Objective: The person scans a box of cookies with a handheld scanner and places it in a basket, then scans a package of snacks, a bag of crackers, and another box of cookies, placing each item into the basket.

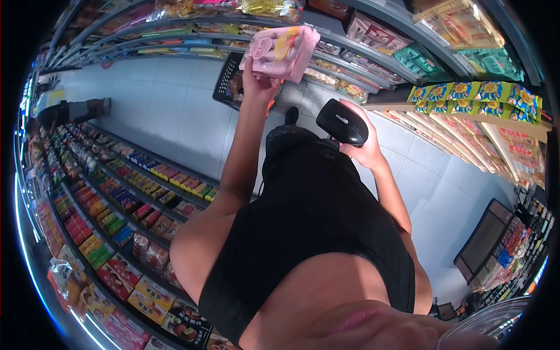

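In the head view, my left hand is raised toward the shelves, its fingers closed around the lower edge of a pink plastic snack package with a yellow patch. My right hand grips a black handheld barcode scanner; its rounded head faces up, and its handle is mostly hidden. Below the pink package, a black shopping basket stands on the floor with items inside that I cannot make out. My left forearm and hand cover part of the basket.
Packaged snacks fill the shelf ahead. Green lollipop packs hang at the right. A long shelf of boxed goods runs along my left. Another person is farther down the tiled aisle. A dark-framed panel is at the lower right.
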A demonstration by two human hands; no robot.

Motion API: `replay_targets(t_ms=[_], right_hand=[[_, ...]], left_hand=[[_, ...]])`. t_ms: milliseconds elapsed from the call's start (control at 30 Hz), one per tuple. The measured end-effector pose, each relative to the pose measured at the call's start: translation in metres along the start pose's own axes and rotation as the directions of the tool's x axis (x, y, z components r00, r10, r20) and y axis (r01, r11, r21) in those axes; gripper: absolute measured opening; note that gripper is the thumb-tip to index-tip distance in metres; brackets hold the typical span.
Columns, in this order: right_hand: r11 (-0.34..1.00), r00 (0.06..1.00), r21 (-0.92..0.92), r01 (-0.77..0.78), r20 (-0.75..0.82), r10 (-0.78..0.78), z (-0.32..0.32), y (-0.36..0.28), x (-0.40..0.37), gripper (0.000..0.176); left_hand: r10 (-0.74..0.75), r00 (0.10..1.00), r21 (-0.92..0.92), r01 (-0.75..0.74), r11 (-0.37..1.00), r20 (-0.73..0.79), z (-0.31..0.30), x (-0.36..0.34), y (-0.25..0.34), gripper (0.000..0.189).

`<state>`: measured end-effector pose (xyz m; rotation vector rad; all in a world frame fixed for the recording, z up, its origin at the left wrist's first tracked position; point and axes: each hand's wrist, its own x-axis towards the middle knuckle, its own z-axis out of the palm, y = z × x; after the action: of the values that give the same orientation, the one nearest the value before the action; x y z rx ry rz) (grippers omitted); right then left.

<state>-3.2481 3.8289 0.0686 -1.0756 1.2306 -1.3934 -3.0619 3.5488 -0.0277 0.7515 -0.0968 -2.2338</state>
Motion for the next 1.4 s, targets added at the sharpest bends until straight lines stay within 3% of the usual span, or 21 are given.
replay_targets(t_ms=[200,600,800,933,1000,1100,1200,1300,1400], right_hand=[[0.994,0.998,0.094,-0.06,-0.005,0.061,0.003,0.006,0.008,0.095],[0.994,0.998,0.099,-0.047,-0.046,0.052,-0.001,0.013,0.012,0.094],[1.0,0.998,-0.021,0.003,-0.07,-0.004,-0.007,0.007,0.012,0.093],[0.992,0.997,-0.122,0.017,-0.073,-0.026,-0.021,0.004,0.015,0.093],[0.998,0.996,-0.062,-0.003,-0.094,-0.003,-0.025,0.006,0.015,0.093],[1.0,0.995,0.009,0.003,-0.097,-0.002,-0.028,0.008,0.02,0.093],[1.0,0.998,0.028,0.008,-0.068,-0.006,-0.029,0.008,0.027,0.094],[0.997,0.998,-0.043,0.058,-0.013,-0.058,-0.031,0.004,0.035,0.096],[0.997,0.998,-0.053,0.06,0.035,-0.059,-0.033,0.0,0.043,0.101]], left_hand=[[-0.003,0.974,-0.121,-0.025,0.992,-0.228,0.004,0.008,-0.021,0.046],[0.115,0.977,-0.028,-0.122,0.992,-0.178,0.028,0.006,-0.036,0.045],[0.132,0.985,0.006,-0.132,0.991,-0.11,0.038,-0.005,-0.038,0.045],[0.098,0.994,0.413,-0.107,0.904,0.044,0.016,0.003,-0.008,0.041],[0.101,0.977,0.519,-0.186,0.834,0.187,0.017,0.002,0.012,0.047],[0.186,0.948,0.399,-0.28,0.873,0.258,0.034,-0.007,0.023,0.054],[0.211,0.955,0.365,-0.276,0.889,0.209,0.037,-0.006,0.029,0.06],[0.185,0.975,0.269,-0.212,0.94,0.123,0.045,-0.005,0.024,0.06],[0.132,0.981,0.151,-0.154,0.977,0.142,0.047,0.01,0.016,0.06]])
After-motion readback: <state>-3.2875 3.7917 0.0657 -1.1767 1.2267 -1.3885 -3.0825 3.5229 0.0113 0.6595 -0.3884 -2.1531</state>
